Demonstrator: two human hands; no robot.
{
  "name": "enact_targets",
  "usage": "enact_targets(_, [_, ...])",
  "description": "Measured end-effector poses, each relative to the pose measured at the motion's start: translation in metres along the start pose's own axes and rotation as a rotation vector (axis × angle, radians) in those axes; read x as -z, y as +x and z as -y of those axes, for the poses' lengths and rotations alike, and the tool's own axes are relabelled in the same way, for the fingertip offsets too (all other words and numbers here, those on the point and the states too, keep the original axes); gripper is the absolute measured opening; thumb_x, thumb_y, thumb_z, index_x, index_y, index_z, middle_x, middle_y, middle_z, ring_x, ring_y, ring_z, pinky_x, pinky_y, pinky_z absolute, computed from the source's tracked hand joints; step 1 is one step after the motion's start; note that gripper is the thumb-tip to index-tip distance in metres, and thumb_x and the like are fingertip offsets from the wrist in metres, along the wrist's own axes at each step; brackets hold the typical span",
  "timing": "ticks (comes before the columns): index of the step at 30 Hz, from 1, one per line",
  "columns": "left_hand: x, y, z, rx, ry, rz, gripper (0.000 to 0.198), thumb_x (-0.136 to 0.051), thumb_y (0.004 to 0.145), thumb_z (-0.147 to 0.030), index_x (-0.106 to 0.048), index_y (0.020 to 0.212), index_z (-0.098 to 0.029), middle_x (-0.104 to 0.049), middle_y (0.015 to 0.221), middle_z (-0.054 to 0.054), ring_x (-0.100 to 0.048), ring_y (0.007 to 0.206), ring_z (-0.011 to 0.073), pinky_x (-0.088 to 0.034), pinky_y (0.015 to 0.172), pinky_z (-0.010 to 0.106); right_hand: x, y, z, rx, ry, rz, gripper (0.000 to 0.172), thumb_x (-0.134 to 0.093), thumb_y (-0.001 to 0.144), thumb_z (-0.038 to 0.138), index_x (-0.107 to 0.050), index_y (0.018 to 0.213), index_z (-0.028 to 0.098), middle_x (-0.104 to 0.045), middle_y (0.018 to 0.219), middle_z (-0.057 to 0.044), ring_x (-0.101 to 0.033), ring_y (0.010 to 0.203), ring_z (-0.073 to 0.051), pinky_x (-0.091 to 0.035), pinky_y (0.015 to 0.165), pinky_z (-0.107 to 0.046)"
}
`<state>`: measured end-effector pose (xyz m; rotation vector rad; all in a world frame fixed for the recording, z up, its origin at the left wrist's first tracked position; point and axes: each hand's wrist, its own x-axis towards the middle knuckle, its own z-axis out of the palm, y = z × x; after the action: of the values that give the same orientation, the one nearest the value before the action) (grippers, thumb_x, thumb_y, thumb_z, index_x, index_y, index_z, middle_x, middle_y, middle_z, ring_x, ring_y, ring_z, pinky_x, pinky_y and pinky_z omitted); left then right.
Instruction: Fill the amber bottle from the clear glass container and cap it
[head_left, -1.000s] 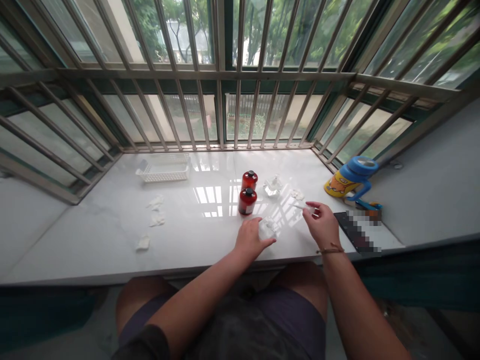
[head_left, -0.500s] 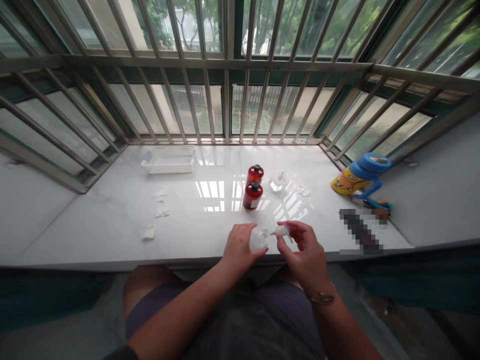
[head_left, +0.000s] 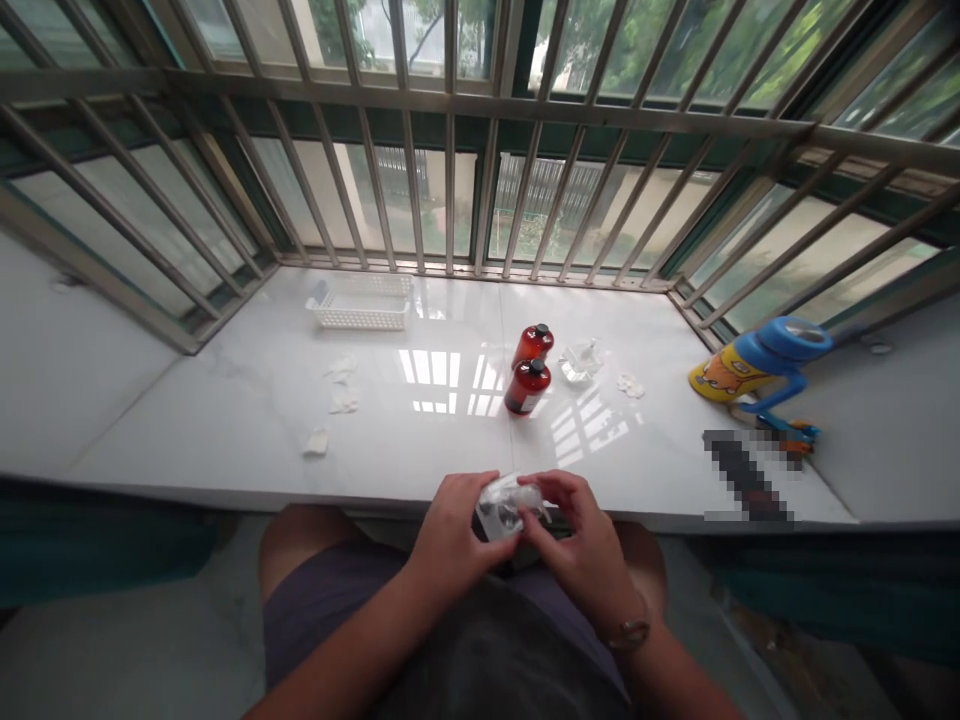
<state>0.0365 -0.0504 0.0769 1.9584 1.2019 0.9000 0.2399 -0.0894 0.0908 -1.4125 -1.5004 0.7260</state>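
Note:
A clear bottle (head_left: 496, 512) lies tilted at the front edge of the white marble ledge, with my left hand (head_left: 454, 522) wrapped round its body. My right hand (head_left: 576, 530) pinches the whitish pump head (head_left: 529, 496) at the bottle's mouth. The thin tube is not visible, and the join is partly hidden by my fingers. Beyond my hands stand two red-brown bottles with black caps, the nearer one (head_left: 528, 388) in front of the farther one (head_left: 534, 345). To their right is a clear glass-like dish (head_left: 580, 364).
A white mesh basket (head_left: 361, 318) sits at the back left. Crumpled white tissues (head_left: 316, 442) lie on the left, another (head_left: 631, 386) right of the dish. A yellow-and-blue flask (head_left: 757, 365) and a blurred dark item (head_left: 750, 480) are at right. Metal bars line the window.
The pump head has come up against the bottle's mouth, and both hands have moved nearer my body. The camera view has shifted and tilted slightly.

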Motion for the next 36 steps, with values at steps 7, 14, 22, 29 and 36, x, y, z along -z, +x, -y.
enact_targets(7, [0.021, -0.022, 0.012, 0.065, 0.052, -0.040, 0.067, -0.091, 0.072, -0.021, -0.067, 0.135, -0.025, -0.076, 0.126, 0.008, -0.071, 0.117, 0.0313, -0.061, 0.103, 0.049, -0.021, -0.005, 0.001, 0.037, -0.100, 0.072, 0.044, -0.078, 0.094, 0.034, -0.057, 0.131, 0.028, -0.075, 0.120, -0.008, -0.075, 0.111, -0.028, -0.062, 0.102, -0.047])
enact_targets(14, [0.034, -0.023, 0.023, 0.104, 0.107, -0.118, 0.068, -0.095, 0.074, -0.032, -0.067, 0.135, -0.026, -0.076, 0.127, 0.009, -0.072, 0.118, 0.0330, -0.062, 0.103, 0.051, -0.021, 0.000, 0.010, 0.046, -0.024, 0.204, 0.066, -0.076, 0.095, 0.032, -0.042, 0.152, 0.031, -0.060, 0.151, -0.013, -0.058, 0.144, -0.031, -0.048, 0.123, -0.055])
enact_targets(22, [0.036, -0.023, 0.024, 0.073, 0.135, -0.139, 0.069, -0.095, 0.075, -0.031, -0.065, 0.137, -0.027, -0.076, 0.127, 0.009, -0.072, 0.119, 0.0330, -0.061, 0.104, 0.051, -0.029, -0.003, 0.004, -0.033, 0.147, 0.178, 0.045, -0.063, 0.101, 0.026, -0.043, 0.142, 0.032, -0.066, 0.134, -0.010, -0.063, 0.137, -0.027, -0.044, 0.125, -0.056])
enact_targets(29, [0.034, -0.024, 0.019, 0.026, 0.127, -0.117, 0.066, -0.093, 0.077, -0.031, -0.066, 0.137, -0.026, -0.076, 0.125, 0.009, -0.073, 0.116, 0.0322, -0.063, 0.101, 0.050, -0.033, -0.002, 0.006, -0.039, 0.193, 0.213, 0.060, -0.067, 0.099, 0.027, -0.035, 0.149, 0.032, -0.067, 0.139, -0.012, -0.058, 0.144, -0.028, -0.043, 0.126, -0.058])
enact_targets(36, [0.033, -0.023, 0.014, 0.009, 0.121, -0.111, 0.063, -0.089, 0.076, -0.026, -0.067, 0.135, -0.026, -0.077, 0.124, 0.008, -0.074, 0.114, 0.0312, -0.063, 0.100, 0.048, -0.036, -0.002, 0.006, -0.050, 0.206, 0.192, 0.080, -0.072, 0.096, 0.028, -0.024, 0.160, 0.033, -0.060, 0.152, -0.014, -0.054, 0.150, -0.028, -0.039, 0.129, -0.060])
